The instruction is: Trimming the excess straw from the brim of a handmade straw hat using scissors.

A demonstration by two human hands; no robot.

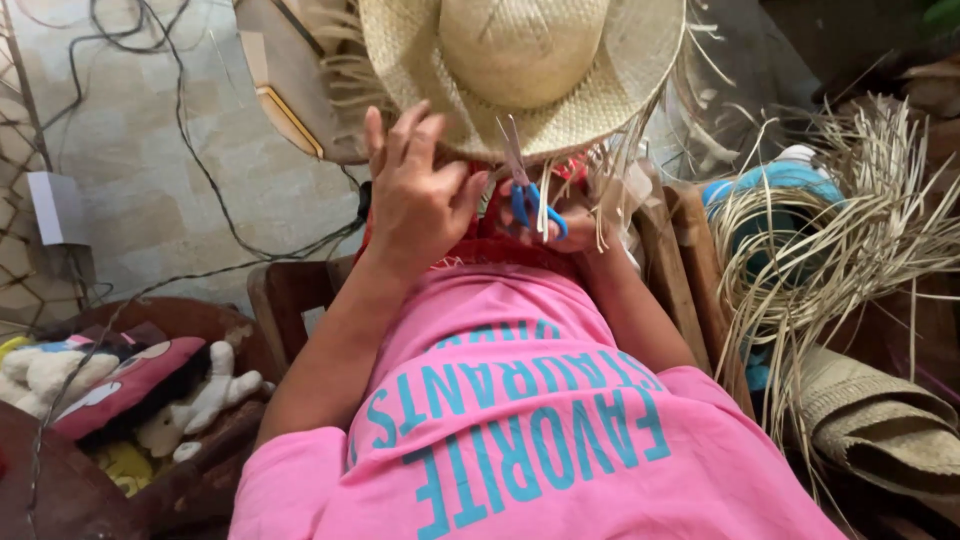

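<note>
A woven straw hat (520, 70) rests on the person's lap, its brim gripped by the left hand (415, 195); the right hand (565, 225) grasps blue-handled scissors (522, 175) at the loose brim ends. Beyond lie dry straw strands (850, 230), a rolled mat (880, 420), stuffed toys (120, 385) and cables (200, 160) across the tiled floor (130, 200).

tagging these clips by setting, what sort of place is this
Probably a home weaving spot, not a factory: a woven straw hat being trimmed with blue-handled scissors, loose straw strips piled beside a wooden chair, and stuffed toys nearby.
</note>
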